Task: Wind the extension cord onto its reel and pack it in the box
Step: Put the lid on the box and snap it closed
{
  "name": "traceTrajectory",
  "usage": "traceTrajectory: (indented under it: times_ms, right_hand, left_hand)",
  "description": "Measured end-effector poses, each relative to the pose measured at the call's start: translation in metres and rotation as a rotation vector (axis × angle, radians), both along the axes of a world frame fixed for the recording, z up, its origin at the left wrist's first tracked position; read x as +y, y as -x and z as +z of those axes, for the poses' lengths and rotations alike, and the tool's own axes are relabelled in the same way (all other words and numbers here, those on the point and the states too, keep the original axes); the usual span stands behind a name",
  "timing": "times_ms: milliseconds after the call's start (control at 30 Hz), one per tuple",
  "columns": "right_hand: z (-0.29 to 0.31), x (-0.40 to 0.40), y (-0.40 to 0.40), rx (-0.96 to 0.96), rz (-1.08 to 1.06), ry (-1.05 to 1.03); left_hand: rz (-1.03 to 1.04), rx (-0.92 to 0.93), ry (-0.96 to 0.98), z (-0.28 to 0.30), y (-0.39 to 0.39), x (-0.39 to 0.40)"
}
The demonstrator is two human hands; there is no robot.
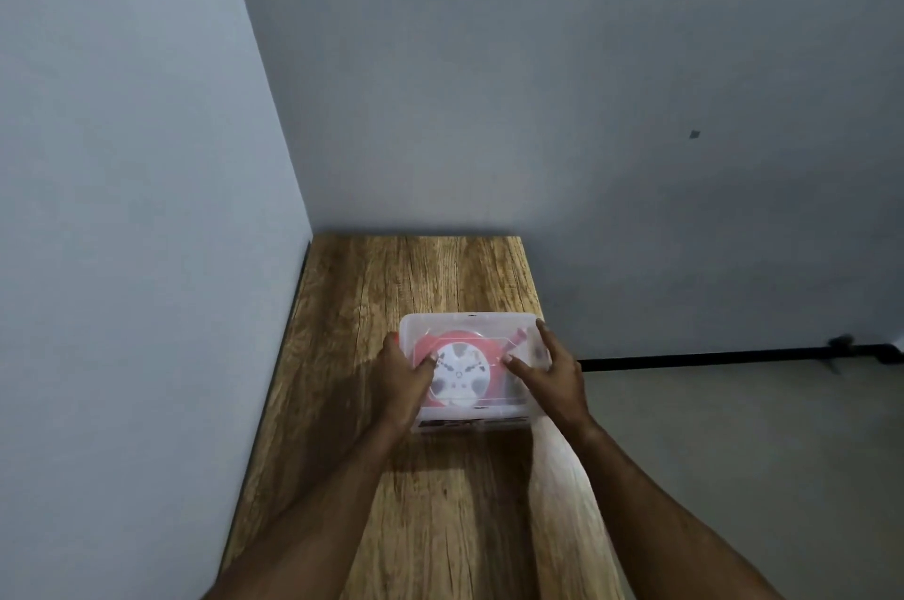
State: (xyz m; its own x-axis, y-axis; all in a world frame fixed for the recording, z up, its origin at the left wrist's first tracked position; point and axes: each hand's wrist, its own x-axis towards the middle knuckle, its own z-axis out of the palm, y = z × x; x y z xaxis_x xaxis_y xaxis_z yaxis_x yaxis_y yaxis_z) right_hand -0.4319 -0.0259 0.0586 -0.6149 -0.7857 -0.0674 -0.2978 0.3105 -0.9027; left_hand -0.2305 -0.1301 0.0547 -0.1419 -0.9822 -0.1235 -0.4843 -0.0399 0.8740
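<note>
The single head-worn view looks forward and steeply down onto a wooden table [440,501] set in a wall corner.

The box [469,372] sits toward the table's [401,286] right edge, with both my hands on its lid. Bare wood lies open to its left, far side and near side. Walls close the far end and left; off the right edge the space is open.

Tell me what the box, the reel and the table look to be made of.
Box: clear, slightly frosted plastic; the reel shows through it.
Reel: seemingly moulded plastic, red rim, white face.
Table: wood grain, faintly glossy; solid or laminate, cannot tell.
</note>
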Motion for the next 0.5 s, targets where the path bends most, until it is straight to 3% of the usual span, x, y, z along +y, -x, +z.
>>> traceTrajectory:
  times_ms: [267,500]
  right_hand:
    - [-0.004,-0.027,0.004,0.019,-0.003,-0.002]
    - [0.014,-0.077,0.01,0.053,0.007,0.034]
  left_hand:
    - [-0.037,-0.04,0.016,0.01,-0.002,-0.031]
    - [-0.023,0.056,0.017,0.027,0.004,-0.079]
